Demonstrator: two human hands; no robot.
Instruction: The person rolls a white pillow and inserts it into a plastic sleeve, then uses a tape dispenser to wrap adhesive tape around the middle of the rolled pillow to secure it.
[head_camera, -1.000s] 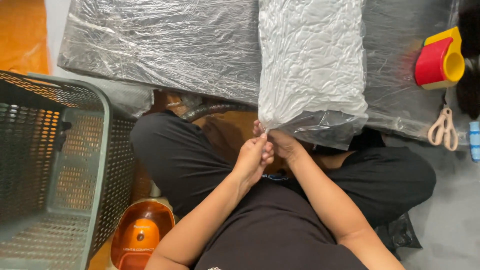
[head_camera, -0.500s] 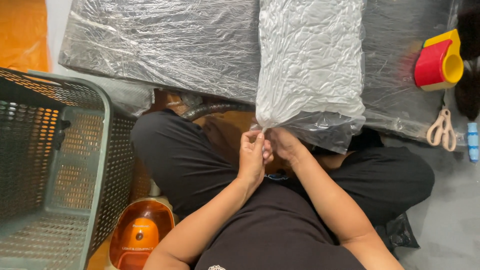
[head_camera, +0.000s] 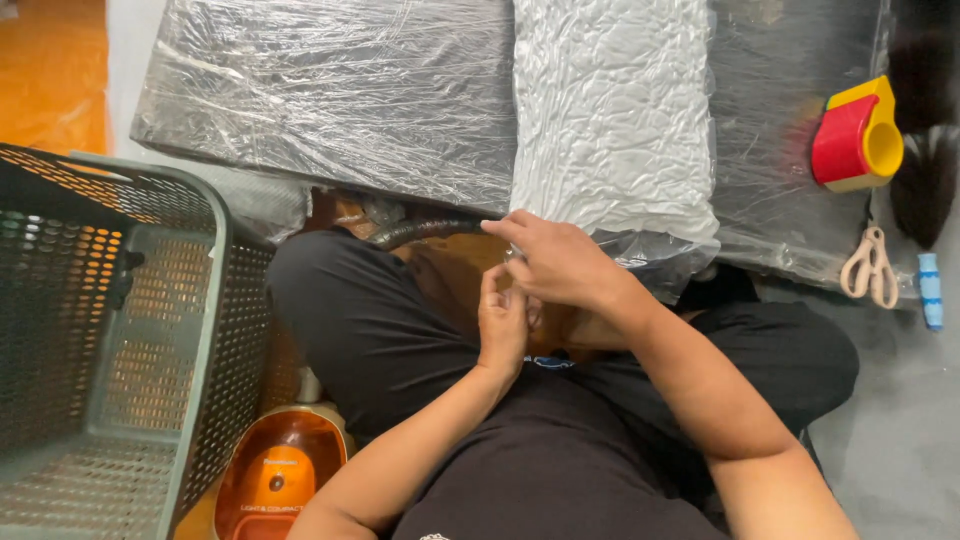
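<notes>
Left hand (head_camera: 503, 325): raised in front of the person's lap, palm turned right, fingers upright and curled toward the other hand; the forearm runs down and left to the near edge.
Right hand (head_camera: 560, 262): laid over the left hand's fingertips, knuckles up, index finger stretched left; the forearm slopes down to the right.
Grip: both hands close together on a bit of clear plastic film (head_camera: 513, 256) pinched between them; how firmly each clamps it cannot be told.
White bundle (head_camera: 610, 120): crinkled and plastic-wrapped, lying across the dark board just beyond the hands, its loose near end beside the right hand.
Dark wrapped board (head_camera: 330, 90): flat, film-covered, spanning the far side of the scene.
Hose (head_camera: 420, 230): grey, ribbed, curving under the board's near edge, left of the hands.
Basket (head_camera: 215, 300): green mesh, at the near left.
Vacuum cleaner (head_camera: 280, 470): orange, near, between basket and leg.
Tape dispenser (head_camera: 855, 135): red and yellow, far right on the board.
Scissors (head_camera: 870, 265): cream handles, right, on the grey floor by the board's edge.
</notes>
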